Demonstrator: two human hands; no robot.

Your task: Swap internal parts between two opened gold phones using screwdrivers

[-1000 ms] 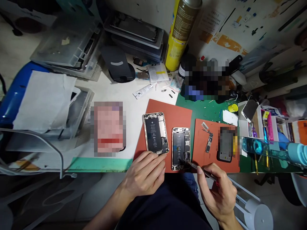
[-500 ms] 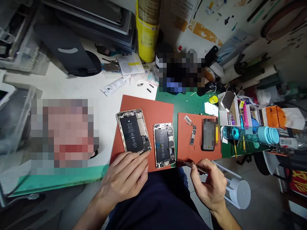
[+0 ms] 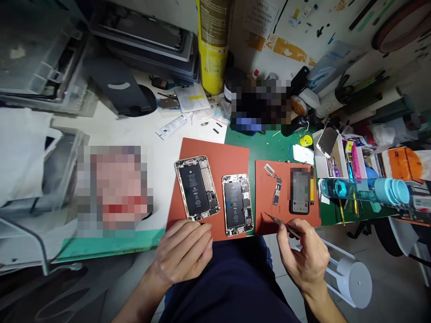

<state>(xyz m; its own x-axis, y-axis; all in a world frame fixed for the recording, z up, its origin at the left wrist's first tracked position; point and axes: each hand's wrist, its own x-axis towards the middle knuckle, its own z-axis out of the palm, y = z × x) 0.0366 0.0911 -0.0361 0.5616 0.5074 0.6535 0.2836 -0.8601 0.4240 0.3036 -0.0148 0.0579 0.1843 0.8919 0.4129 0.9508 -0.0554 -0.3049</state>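
Observation:
My left hand (image 3: 185,249) rests at the front edge of the large red mat (image 3: 232,154), its fingers together and curled just below an opened phone (image 3: 195,188) with a black battery. What it holds, if anything, is hidden. A smaller opened phone (image 3: 237,205) lies to the right on the same mat. In my right hand (image 3: 303,251) are thin metal tweezers (image 3: 276,220), their tip over the smaller red mat (image 3: 262,179). On that mat lie a narrow circuit board (image 3: 276,193) and a dark phone (image 3: 299,190), partly blurred out.
A blue water bottle (image 3: 367,190) lies at the right beside a white tray (image 3: 321,161) of tools. At the back stand a yellow can (image 3: 213,58) and a black stand (image 3: 124,89). A white stool (image 3: 358,282) is below the bench at the right.
The whole view has shifted, so the bench things appear farther right. The tweezers' tip has moved up from the small mat's lower left corner, farther onto the mat.

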